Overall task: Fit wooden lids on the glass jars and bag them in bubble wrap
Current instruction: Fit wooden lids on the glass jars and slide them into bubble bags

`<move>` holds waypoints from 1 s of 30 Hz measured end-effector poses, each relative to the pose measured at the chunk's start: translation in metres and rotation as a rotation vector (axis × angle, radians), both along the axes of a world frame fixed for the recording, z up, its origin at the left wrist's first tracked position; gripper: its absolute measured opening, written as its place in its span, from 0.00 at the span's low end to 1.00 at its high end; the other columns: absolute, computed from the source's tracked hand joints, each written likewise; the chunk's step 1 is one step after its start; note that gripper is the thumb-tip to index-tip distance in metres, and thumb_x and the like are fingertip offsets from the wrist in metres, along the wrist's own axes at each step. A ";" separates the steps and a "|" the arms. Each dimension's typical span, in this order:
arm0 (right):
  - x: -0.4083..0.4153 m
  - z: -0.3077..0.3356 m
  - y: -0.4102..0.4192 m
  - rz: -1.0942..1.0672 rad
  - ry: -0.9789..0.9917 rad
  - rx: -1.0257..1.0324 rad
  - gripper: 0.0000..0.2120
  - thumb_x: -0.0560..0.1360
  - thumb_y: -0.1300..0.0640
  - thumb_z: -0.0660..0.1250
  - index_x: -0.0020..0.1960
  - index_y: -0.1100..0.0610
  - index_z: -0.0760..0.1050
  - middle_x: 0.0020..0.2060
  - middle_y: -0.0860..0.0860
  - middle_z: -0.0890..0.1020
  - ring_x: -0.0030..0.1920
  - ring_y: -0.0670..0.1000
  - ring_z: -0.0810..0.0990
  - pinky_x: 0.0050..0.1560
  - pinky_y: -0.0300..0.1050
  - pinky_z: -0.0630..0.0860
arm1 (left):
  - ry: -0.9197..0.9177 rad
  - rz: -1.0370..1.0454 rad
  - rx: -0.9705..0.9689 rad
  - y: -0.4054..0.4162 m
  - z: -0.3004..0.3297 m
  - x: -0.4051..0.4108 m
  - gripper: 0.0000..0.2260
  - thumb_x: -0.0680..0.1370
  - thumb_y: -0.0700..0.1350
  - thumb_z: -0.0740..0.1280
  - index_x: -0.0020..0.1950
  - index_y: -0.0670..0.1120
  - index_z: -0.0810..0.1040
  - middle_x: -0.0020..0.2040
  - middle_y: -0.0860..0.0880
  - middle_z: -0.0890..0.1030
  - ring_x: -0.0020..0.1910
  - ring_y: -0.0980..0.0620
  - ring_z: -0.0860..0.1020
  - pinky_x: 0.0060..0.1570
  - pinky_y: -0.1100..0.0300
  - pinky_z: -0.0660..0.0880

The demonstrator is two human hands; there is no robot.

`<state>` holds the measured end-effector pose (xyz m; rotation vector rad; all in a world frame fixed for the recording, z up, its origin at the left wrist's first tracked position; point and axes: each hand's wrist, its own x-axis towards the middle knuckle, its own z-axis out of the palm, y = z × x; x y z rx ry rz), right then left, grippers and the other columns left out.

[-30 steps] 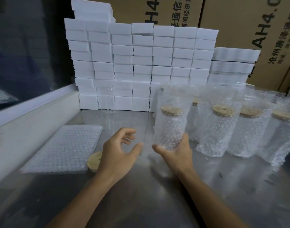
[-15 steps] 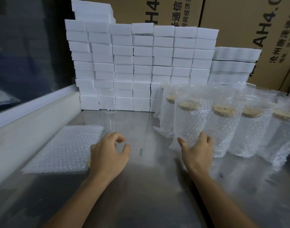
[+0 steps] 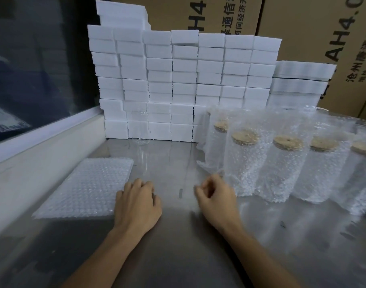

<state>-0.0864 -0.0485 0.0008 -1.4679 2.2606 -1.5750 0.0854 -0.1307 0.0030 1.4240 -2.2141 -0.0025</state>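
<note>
Jars already capped with wooden lids and sleeved in bubble wrap stand upright in a row along the right side of the steel table [image 3: 178,242], the nearest wrapped jar [image 3: 243,163] with its wooden lid [image 3: 245,137] showing through the film, another wrapped jar [image 3: 215,140] tucked just behind it, and more running off toward the right edge of the view. One bare glass jar [image 3: 141,127] stands unwrapped at the back, close against the wall of white foam blocks [image 3: 184,80] that closes off the far side, with brown cartons [image 3: 315,38] rising behind. A pale raised ledge [image 3: 43,154] bounds the table on the left, and a flat stack of bubble wrap bags [image 3: 88,188] lies beside it. Open steel runs between that stack and the jar row, from the foam wall toward the near edge, and both hands sit in this lane. The left hand [image 3: 137,204] lies palm down at the right edge of the bag stack, fingers curled over something hidden beneath; whether it grips anything I cannot tell. The right hand [image 3: 216,196] hangs just beside the base of the nearest wrapped jar, fingers loosely curled, holding nothing, with no clear contact with the wrap.
</note>
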 end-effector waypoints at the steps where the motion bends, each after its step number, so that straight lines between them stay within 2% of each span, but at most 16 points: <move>1: 0.004 -0.001 -0.003 0.071 0.045 0.115 0.10 0.74 0.52 0.72 0.38 0.49 0.72 0.29 0.43 0.78 0.34 0.43 0.77 0.39 0.45 0.73 | -0.001 0.017 -0.006 -0.001 0.001 0.000 0.10 0.78 0.53 0.61 0.54 0.50 0.77 0.53 0.51 0.76 0.53 0.50 0.72 0.52 0.55 0.67; 4: 0.015 -0.003 -0.015 0.163 0.251 0.298 0.07 0.75 0.46 0.68 0.42 0.47 0.74 0.40 0.43 0.78 0.44 0.45 0.77 0.43 0.43 0.71 | -0.060 0.087 -0.028 -0.002 0.004 -0.001 0.12 0.78 0.56 0.59 0.53 0.51 0.77 0.52 0.51 0.77 0.53 0.50 0.73 0.52 0.53 0.67; 10: 0.024 -0.006 -0.060 0.222 0.309 0.273 0.07 0.77 0.48 0.67 0.47 0.52 0.77 0.47 0.47 0.74 0.53 0.50 0.74 0.50 0.44 0.70 | -0.208 0.175 -0.111 -0.001 0.001 -0.007 0.15 0.77 0.60 0.54 0.51 0.54 0.76 0.51 0.52 0.76 0.50 0.51 0.72 0.54 0.50 0.63; 12: 0.023 -0.005 -0.082 0.206 0.247 0.266 0.06 0.76 0.49 0.68 0.46 0.51 0.78 0.48 0.47 0.75 0.53 0.50 0.75 0.51 0.45 0.72 | -0.232 0.192 -0.100 0.000 0.000 -0.008 0.16 0.77 0.60 0.53 0.50 0.54 0.75 0.49 0.52 0.75 0.49 0.51 0.72 0.52 0.50 0.63; 16: 0.021 -0.002 -0.132 0.165 -0.065 0.169 0.05 0.74 0.49 0.70 0.47 0.48 0.76 0.51 0.48 0.82 0.51 0.49 0.80 0.53 0.45 0.77 | -0.205 0.155 -0.100 -0.001 -0.001 -0.012 0.13 0.77 0.59 0.52 0.48 0.54 0.70 0.45 0.52 0.68 0.46 0.51 0.68 0.47 0.52 0.61; 19: 0.021 -0.003 -0.171 0.191 -0.155 0.084 0.10 0.73 0.49 0.73 0.51 0.49 0.75 0.51 0.48 0.80 0.54 0.48 0.78 0.58 0.46 0.76 | -0.162 0.132 -0.125 -0.002 -0.002 -0.013 0.10 0.76 0.58 0.54 0.43 0.53 0.66 0.43 0.52 0.67 0.44 0.51 0.67 0.46 0.52 0.61; 23: 0.023 -0.003 -0.224 0.225 -0.235 0.028 0.21 0.71 0.48 0.76 0.59 0.52 0.73 0.54 0.48 0.78 0.57 0.49 0.77 0.61 0.48 0.75 | -0.118 0.045 -0.119 -0.001 -0.001 -0.013 0.09 0.67 0.52 0.68 0.35 0.48 0.72 0.34 0.46 0.73 0.36 0.44 0.73 0.37 0.48 0.69; 26: 0.026 0.000 -0.263 0.238 -0.268 0.006 0.32 0.70 0.46 0.76 0.68 0.53 0.68 0.61 0.49 0.75 0.62 0.51 0.75 0.63 0.50 0.73 | -0.133 0.029 -0.116 -0.003 0.000 -0.016 0.10 0.63 0.52 0.69 0.33 0.48 0.71 0.33 0.45 0.72 0.35 0.42 0.73 0.35 0.48 0.69; 30: 0.030 0.003 -0.309 0.249 -0.302 0.002 0.44 0.69 0.42 0.76 0.76 0.52 0.58 0.70 0.51 0.70 0.68 0.53 0.71 0.60 0.47 0.69 | -0.072 0.019 -0.099 -0.008 -0.002 -0.018 0.10 0.60 0.52 0.68 0.33 0.48 0.71 0.34 0.45 0.72 0.34 0.43 0.73 0.35 0.48 0.69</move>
